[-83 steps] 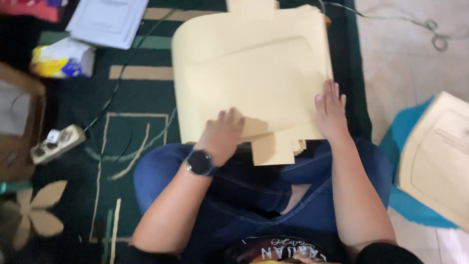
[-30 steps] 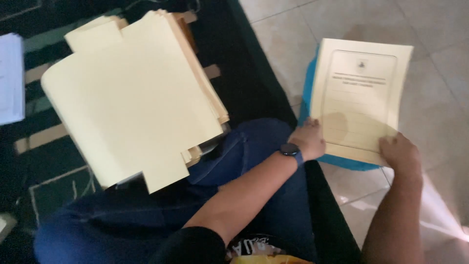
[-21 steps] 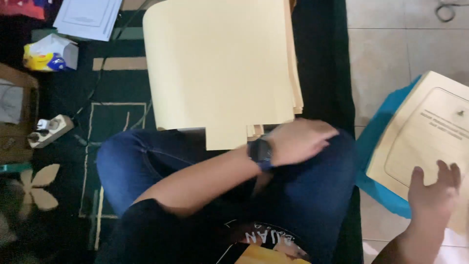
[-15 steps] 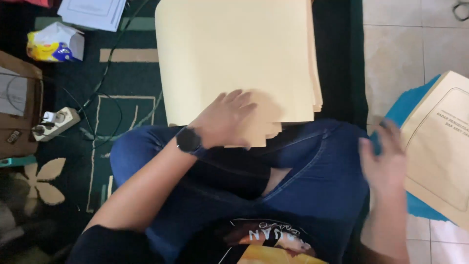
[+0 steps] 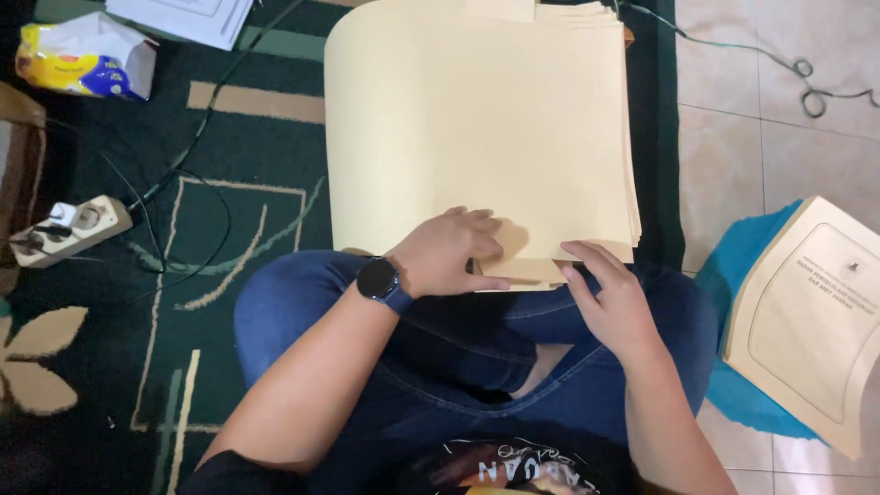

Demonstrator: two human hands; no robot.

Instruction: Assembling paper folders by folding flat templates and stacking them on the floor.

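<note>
fingers of the left hand (image 5: 454, 252) lie spread and flat on the near edge of the pale yellow paper folder stack (image 5: 477, 137) resting across the knees, while the right hand (image 5: 614, 302), loosely open, pinches nothing at its corner, with one printed cream folder (image 5: 811, 321) set aside on blue plastic (image 5: 742, 275).

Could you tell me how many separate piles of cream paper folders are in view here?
2: the large stack of cream folders on the rug before the knees, under both hands, and a smaller printed pile on blue sheets on the tiles at right. Others may lie out of frame.
</note>
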